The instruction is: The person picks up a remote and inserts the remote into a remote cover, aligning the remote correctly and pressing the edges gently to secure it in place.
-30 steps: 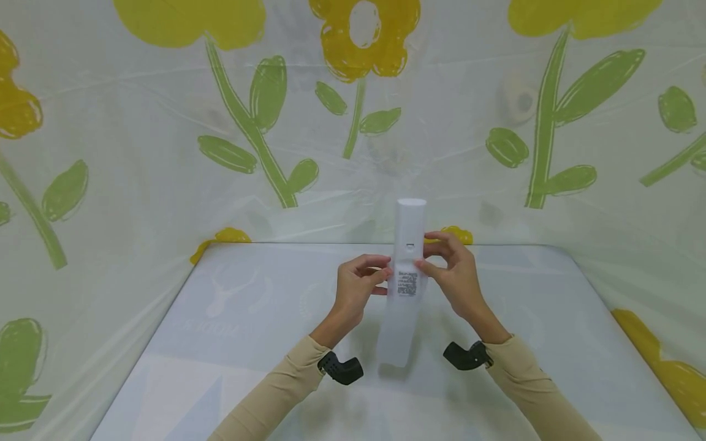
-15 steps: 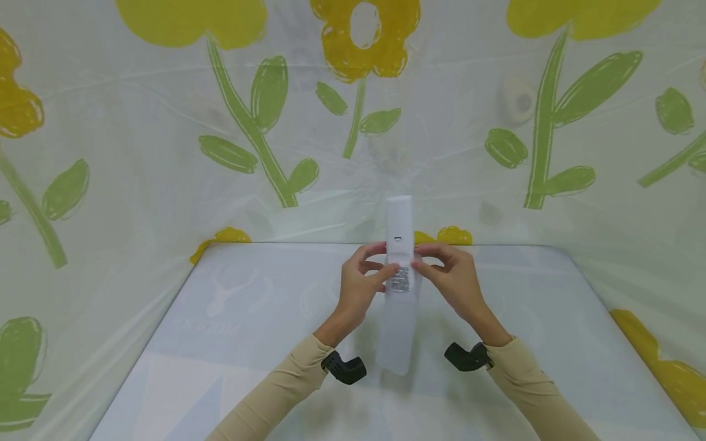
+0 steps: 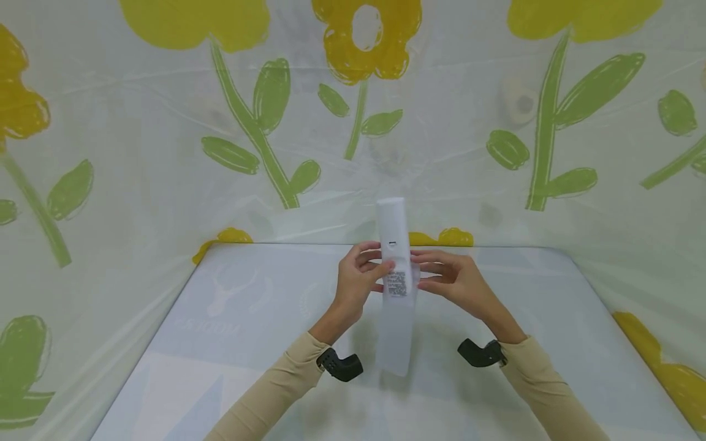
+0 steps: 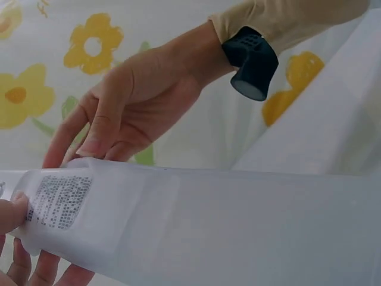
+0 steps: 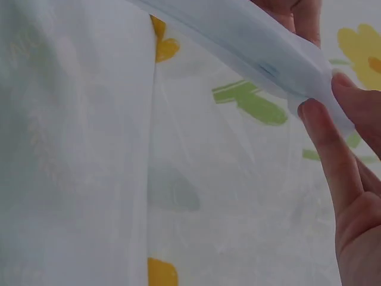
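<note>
A long, slim white device (image 3: 392,226) with a small slot stands nearly upright above the table. Its lower part is inside a translucent plastic sleeve (image 3: 394,337), and a QR code label (image 3: 396,283) shows on it. My left hand (image 3: 355,278) holds the device from the left, thumb across the front and fingers behind. At the right side, my right hand (image 3: 455,278) pinches the edge of the sleeve between thumb and fingers. In the right wrist view that thumb and a finger lie on either side of the sleeve's edge (image 5: 324,89). The device's back is hidden in the head view.
A pale table (image 3: 231,355) with faint printed figures lies beneath the hands. Behind it hangs a whitish curtain (image 3: 441,122) with yellow flowers and green leaves. Black wrist cameras (image 3: 340,365) sit on both sleeved forearms.
The device has shifted left and its top now leans slightly left. My right thumb has come off the device's front and moved down to the sleeve's right edge. The left thumb has moved onto the front.
</note>
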`<state>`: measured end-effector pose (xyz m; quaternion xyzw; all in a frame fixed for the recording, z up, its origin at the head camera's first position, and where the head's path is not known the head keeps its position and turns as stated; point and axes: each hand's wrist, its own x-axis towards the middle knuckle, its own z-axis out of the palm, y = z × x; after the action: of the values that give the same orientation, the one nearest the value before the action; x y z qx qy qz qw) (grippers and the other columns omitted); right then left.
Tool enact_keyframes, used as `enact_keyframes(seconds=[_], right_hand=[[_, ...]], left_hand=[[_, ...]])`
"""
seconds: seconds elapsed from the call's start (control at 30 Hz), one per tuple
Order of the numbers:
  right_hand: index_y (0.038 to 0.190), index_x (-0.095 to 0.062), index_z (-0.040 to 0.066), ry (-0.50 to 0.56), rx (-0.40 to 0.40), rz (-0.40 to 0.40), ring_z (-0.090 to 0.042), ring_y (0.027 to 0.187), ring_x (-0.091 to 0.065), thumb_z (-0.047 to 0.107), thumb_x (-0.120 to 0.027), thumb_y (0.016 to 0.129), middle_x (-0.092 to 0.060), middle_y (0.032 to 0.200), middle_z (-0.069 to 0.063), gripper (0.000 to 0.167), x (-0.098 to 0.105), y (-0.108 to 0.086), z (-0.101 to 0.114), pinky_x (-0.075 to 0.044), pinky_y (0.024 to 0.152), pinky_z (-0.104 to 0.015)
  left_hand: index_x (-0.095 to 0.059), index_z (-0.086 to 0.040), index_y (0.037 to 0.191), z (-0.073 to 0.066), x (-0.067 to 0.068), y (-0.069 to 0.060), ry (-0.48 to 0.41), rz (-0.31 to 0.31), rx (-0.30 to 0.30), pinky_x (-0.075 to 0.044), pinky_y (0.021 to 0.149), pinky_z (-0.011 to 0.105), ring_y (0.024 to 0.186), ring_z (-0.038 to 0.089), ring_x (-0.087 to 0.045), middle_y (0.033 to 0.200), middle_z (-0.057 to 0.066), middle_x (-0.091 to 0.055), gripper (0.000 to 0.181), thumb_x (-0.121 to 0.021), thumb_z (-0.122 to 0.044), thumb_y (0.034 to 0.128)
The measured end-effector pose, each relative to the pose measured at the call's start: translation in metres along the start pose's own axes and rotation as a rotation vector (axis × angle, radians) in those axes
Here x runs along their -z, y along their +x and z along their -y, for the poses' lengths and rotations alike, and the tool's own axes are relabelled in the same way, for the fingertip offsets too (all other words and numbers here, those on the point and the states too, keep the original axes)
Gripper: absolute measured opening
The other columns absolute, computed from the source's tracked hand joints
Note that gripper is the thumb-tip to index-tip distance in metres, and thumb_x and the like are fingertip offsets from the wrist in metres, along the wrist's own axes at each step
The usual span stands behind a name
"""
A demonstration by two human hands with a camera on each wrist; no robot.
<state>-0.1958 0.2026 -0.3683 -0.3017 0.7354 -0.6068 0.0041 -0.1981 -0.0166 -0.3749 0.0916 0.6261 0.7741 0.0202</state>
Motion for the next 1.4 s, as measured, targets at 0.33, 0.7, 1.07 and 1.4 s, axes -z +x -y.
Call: enact_keyframes(seconds=[0.33,0.7,1.07,1.4], right_hand=[[0.107,-0.070,0.001,-0.084,-0.116,-0.059,-0.020,0.090,-0.068,0.003,-0.073,0.081,-0.060,0.125,-0.014,0.026,0.002,-0.005,-0.001,-0.056,0.074,-0.034],[0.090,-0.067,-0.010,-0.079,0.002,-0.090,-0.022,0.079,-0.068,-0.012,-0.064,0.083,-0.057,0.117,-0.028,0.008,-0.008,-0.003,0.022,-0.057,0.067,-0.035],[0.092,-0.069,-0.005,-0.066,0.030,-0.145,-0.021,0.084,-0.068,-0.009,-0.066,0.082,-0.057,0.123,-0.021,0.011,-0.005,-0.004,0.004,-0.057,0.065,-0.036],[0.110,-0.063,0.000,-0.130,-0.049,-0.301,-0.022,0.093,-0.065,0.004,-0.072,0.083,-0.064,0.112,-0.013,0.028,-0.014,0.000,0.007,-0.056,0.072,-0.028]], left_hand=[[-0.054,-0.006,0.122,0.005,-0.004,0.002,0.001,-0.013,0.011,-0.057,0.060,0.036,0.085,0.020,-0.063,0.112,0.015,-0.060,0.043,-0.073,-0.011,0.0835],[-0.056,-0.004,0.121,0.002,-0.006,0.002,0.004,-0.009,-0.004,-0.055,0.057,0.030,0.082,0.018,-0.062,0.108,0.015,-0.060,0.041,-0.072,-0.010,0.0834],[-0.056,-0.003,0.123,0.002,-0.007,0.001,0.063,0.020,-0.018,-0.055,0.060,0.031,0.082,0.016,-0.060,0.109,0.015,-0.061,0.041,-0.070,-0.007,0.0848],[-0.059,0.002,0.117,-0.017,-0.014,-0.015,0.115,0.002,-0.096,-0.052,0.059,0.027,0.088,0.030,-0.056,0.108,0.017,-0.061,0.036,-0.070,-0.003,0.0835]])
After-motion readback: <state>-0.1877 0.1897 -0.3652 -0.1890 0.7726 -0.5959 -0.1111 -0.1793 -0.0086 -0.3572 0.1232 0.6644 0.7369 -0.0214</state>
